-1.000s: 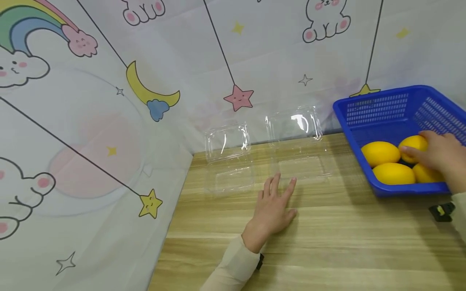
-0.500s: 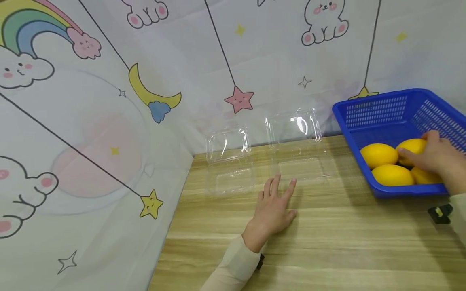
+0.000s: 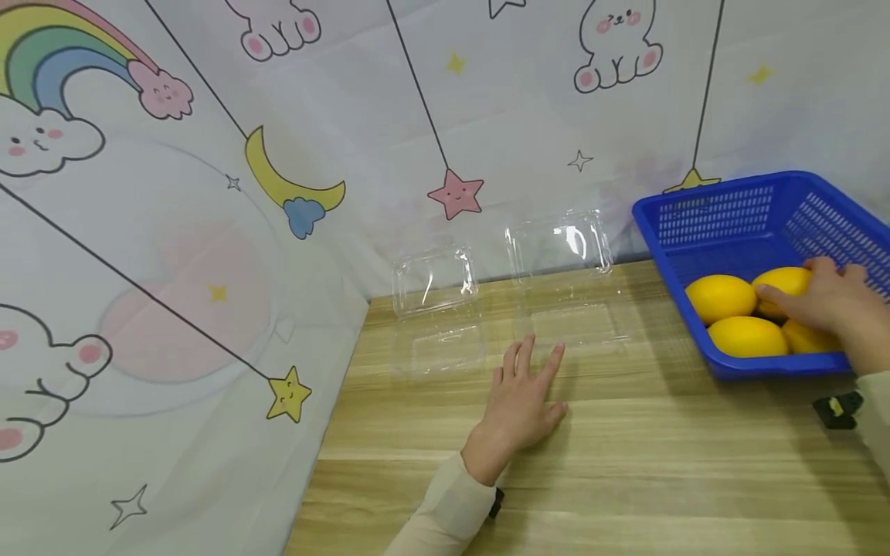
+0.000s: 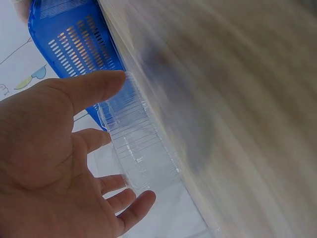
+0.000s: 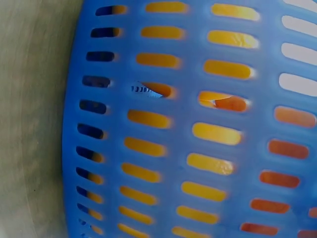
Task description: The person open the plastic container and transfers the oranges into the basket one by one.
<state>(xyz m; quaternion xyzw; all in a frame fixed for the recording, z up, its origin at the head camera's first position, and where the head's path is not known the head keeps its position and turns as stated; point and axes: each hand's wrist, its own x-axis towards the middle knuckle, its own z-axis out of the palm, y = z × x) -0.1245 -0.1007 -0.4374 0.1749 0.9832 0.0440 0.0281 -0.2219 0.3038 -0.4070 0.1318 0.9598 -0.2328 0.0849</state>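
Note:
In the head view my right hand reaches over the front rim of a blue slotted basket. Its thumb and fingers are round a lemon, gripping it among several others, such as the front lemon. The right wrist view faces the basket's side wall, with yellow showing through the slots and the fingers mostly hidden. My left hand stays above the table with fingers spread, holding nothing. Just beyond its fingertips stands a clear plastic box, lid raised; in the left wrist view the box lies past the fingers.
A second clear plastic box, also with its lid up, sits to the left. Both lids lean near a printed cloth backdrop that closes off the back and left. The wood-grain table extends in front.
My right hand and the lemon under it have shifted slightly left inside the basket. The left hand has barely moved. The head view has tilted a little.

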